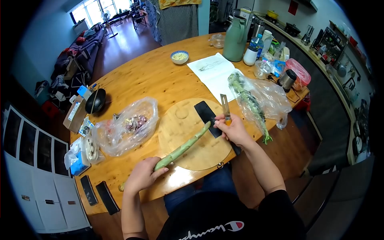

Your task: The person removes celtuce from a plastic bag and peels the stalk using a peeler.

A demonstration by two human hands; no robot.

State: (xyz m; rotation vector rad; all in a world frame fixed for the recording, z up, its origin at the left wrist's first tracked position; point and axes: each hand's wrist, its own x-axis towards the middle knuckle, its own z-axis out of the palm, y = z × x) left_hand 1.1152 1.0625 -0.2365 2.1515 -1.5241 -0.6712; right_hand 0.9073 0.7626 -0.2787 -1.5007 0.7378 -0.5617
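My left hand (143, 175) is wrapped round the thick lower part of a long pale-green celtuce stem (182, 150), which slants up to the right above a round wooden cutting board (176, 116). My right hand (236, 130) grips the yellow-orange handle of a peeler (225, 105), its metal head pointing up and away from me. The fingers of that hand are close to the stem's thin tip; whether they touch it I cannot tell. Beneath the stem and right hand, a dark, flat-bladed knife (205, 112) lies on the board, partly covered.
Left of the board sits a plastic bag (140, 110) with garlic. To the right, another bag (276, 98) partly covers a leafy celtuce (246, 94). Further back are an open booklet (208, 68), a small bowl (179, 58) and a green thermos (235, 40). Two phones (107, 196) lie front left.
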